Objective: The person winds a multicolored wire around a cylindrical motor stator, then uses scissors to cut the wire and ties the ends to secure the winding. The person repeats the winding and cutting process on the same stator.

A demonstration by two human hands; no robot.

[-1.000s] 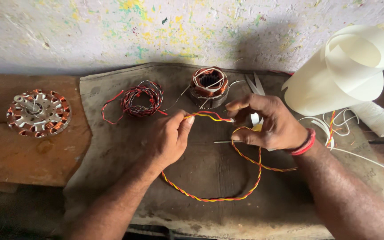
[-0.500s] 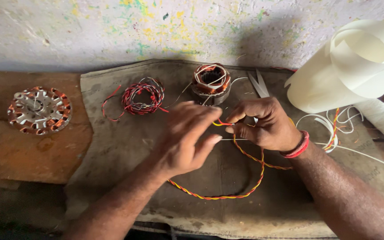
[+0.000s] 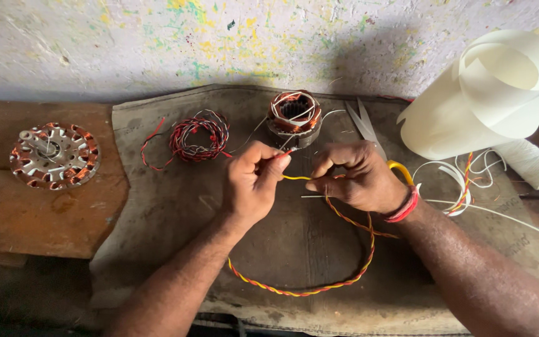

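Note:
My left hand [image 3: 252,183] pinches the red and yellow ends of a twisted red-and-yellow wire [image 3: 319,288] just in front of a small round stator with copper windings [image 3: 293,116]. My right hand [image 3: 357,176] grips the same wire a little further along, where its two strands part, and a thin white sleeve pokes out beneath the fingers. The wire loops down toward me over a brown cloth mat [image 3: 157,212]. A red band circles my right wrist.
A coil of red, black and white wire [image 3: 198,137] lies at the mat's back left. A second wound stator [image 3: 54,156] sits on the wooden board at left. Scissors [image 3: 369,128] with a yellow handle, a roll of white insulating sheet [image 3: 494,87] and loose white sleeves lie at right.
My left hand has moved up and closed on the wire's ends beside the right hand. The right hand has stayed nearly in place.

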